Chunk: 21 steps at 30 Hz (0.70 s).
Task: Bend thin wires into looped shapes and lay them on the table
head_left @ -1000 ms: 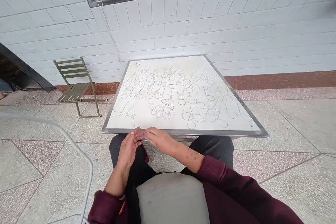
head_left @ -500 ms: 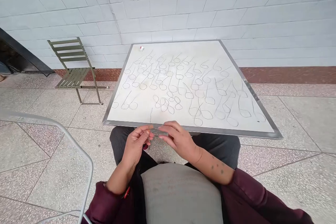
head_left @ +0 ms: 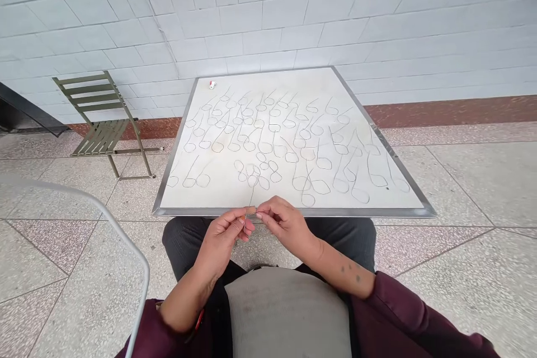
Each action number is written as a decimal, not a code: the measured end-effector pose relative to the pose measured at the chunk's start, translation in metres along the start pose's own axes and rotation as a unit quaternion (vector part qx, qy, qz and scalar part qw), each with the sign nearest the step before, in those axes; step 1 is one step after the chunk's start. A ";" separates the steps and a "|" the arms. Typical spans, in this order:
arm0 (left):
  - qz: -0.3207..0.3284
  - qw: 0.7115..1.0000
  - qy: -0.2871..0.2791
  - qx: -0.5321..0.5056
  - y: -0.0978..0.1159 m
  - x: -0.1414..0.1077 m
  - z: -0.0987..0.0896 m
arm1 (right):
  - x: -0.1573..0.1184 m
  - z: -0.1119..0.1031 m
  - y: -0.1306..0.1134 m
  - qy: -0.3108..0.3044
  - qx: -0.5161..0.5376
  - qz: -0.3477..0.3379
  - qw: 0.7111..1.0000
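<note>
Wire (head_left: 252, 194), pinched by left hand (head_left: 221, 236) and right hand (head_left: 290, 227), seems unfinished (finished-looking loops (head_left: 279, 151) lie at twelve o'clock).

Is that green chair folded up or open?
Open: the chair stands with its seat spread flat and its back up.

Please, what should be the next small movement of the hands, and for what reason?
Perhaps the right hand should bend the thin wire round while the left hand holds it: both hands pinch it close together, and many looped pieces lie on the table.
</note>
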State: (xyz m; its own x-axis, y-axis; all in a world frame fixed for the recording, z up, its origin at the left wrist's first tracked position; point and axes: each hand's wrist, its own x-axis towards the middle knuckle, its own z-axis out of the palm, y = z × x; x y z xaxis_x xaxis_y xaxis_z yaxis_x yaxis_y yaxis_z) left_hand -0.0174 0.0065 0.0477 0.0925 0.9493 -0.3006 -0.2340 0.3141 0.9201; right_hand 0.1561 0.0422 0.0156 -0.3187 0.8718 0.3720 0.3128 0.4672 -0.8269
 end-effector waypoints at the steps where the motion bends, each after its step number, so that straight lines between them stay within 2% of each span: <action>1: 0.002 1.000 0.002 0.005 0.000 0.001 0.001 | 0.000 0.000 0.000 0.002 0.002 0.012 1.000; 10: 0.002 1.000 0.015 0.015 -0.005 0.002 0.009 | -0.002 -0.002 -0.006 -0.007 0.036 0.080 0.996; 21: 0.001 0.998 0.000 0.059 -0.013 0.003 0.013 | -0.009 -0.003 -0.006 -0.025 0.041 0.096 0.994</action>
State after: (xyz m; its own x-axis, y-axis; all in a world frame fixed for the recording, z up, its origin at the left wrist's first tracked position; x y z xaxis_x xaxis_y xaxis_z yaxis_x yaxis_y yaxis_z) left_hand -0.0018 0.0049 0.0381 0.0918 0.9498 -0.2990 -0.1191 0.3086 0.9437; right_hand 0.1603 0.0319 0.0186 -0.3046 0.9343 0.1854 0.2988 0.2786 -0.9127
